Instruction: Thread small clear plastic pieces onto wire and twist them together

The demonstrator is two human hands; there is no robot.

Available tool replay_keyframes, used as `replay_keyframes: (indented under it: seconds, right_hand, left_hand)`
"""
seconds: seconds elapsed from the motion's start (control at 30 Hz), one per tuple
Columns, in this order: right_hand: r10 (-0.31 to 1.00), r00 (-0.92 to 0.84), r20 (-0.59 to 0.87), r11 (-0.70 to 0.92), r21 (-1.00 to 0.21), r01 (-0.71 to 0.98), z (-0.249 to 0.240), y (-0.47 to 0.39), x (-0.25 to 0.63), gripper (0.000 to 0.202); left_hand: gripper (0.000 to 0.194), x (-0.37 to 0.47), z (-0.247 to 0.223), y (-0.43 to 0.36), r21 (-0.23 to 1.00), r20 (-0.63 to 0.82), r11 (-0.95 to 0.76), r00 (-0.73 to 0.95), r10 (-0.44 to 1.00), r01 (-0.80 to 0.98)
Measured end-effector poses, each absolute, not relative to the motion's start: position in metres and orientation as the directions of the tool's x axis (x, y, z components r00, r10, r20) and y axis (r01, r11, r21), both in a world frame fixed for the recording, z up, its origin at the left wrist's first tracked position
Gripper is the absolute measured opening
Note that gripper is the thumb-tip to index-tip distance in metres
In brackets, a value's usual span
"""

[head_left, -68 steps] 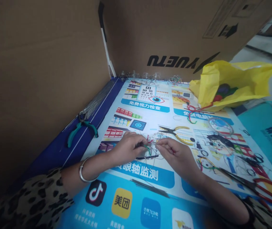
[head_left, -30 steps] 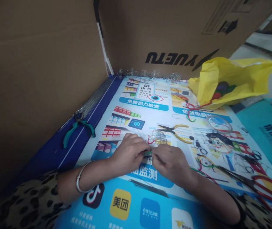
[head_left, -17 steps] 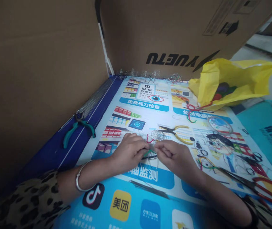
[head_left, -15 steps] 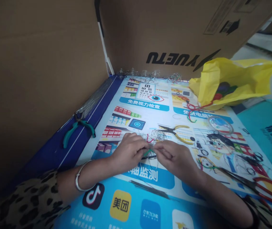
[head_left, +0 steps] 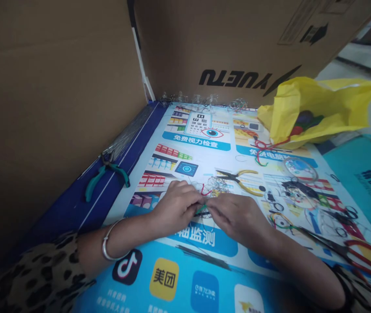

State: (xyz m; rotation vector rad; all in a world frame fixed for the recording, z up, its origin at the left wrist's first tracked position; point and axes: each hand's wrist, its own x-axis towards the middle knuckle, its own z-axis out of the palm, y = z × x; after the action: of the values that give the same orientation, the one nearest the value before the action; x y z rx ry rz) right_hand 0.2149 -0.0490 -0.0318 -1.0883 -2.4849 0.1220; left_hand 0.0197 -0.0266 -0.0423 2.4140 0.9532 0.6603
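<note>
My left hand (head_left: 179, 204) and my right hand (head_left: 237, 215) meet above the printed sheet, fingertips pinched close together. Between them runs a thin green wire (head_left: 202, 209), partly hidden by the fingers. Just beyond the fingertips lies a tangled piece of silvery wire (head_left: 218, 184), with a short red wire (head_left: 206, 190) beside it. I cannot tell whether these are joined to the green wire. Yellow-handled pliers (head_left: 240, 180) lie open just behind my right hand.
Teal-handled pliers (head_left: 107, 176) rest at the left by a bundle of straight wires (head_left: 128, 134). Red-handled scissors (head_left: 351, 254) lie at the right. A yellow bag (head_left: 329, 108) stands at the back right. Small wire figures (head_left: 198, 101) line the cardboard wall (head_left: 231, 43).
My right hand has turned slightly, its fingers now more knuckles-up and closer over the wire. My left hand stays nearly in place.
</note>
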Motion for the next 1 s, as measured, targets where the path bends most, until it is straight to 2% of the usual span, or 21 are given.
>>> replay_keyframes:
  seconds: [0.17,0.3,0.47,0.6,0.77,0.8,0.9,1.0]
  right_hand:
    - [0.632,-0.706,0.321,0.758,-0.067,0.649,-0.027,-0.049,0.217,0.023]
    - [0.596,-0.741,0.308,0.776,0.015,0.63,-0.028,-0.049,0.215,0.02]
    - [0.581,-0.716,0.386,0.753,0.078,0.653,-0.034,-0.051,0.209,0.021]
    - [0.621,-0.593,0.513,0.673,0.038,0.739,-0.039,-0.056,0.204,0.02]
    - [0.586,-0.609,0.534,0.662,0.117,0.74,-0.04,-0.059,0.205,0.017]
    - [0.622,-0.581,0.526,0.632,0.102,0.768,-0.04,-0.057,0.207,0.018]
    - [0.733,-0.506,0.454,0.599,-0.079,0.797,-0.037,-0.049,0.215,0.02]
    - [0.737,-0.551,0.392,0.654,-0.202,0.729,-0.033,-0.045,0.218,0.022]
  left_hand:
    - [0.017,0.021,-0.04,-0.026,0.556,0.259,-0.666,0.658,0.707,0.497]
    - [0.016,0.021,-0.041,-0.026,0.552,0.263,-0.681,0.674,0.69,0.481]
    - [0.014,0.021,-0.041,-0.026,0.54,0.249,-0.691,0.693,0.677,0.481]
    - [0.015,0.02,-0.04,-0.025,0.542,0.247,-0.683,0.684,0.686,0.49]
    - [0.02,0.019,-0.041,-0.025,0.565,0.251,-0.669,0.671,0.697,0.483]
    - [0.019,0.019,-0.041,-0.025,0.563,0.247,-0.669,0.674,0.696,0.484]
    - [0.017,0.019,-0.041,-0.025,0.555,0.241,-0.675,0.683,0.69,0.486]
    - [0.018,0.019,-0.041,-0.025,0.561,0.254,-0.675,0.676,0.692,0.479]
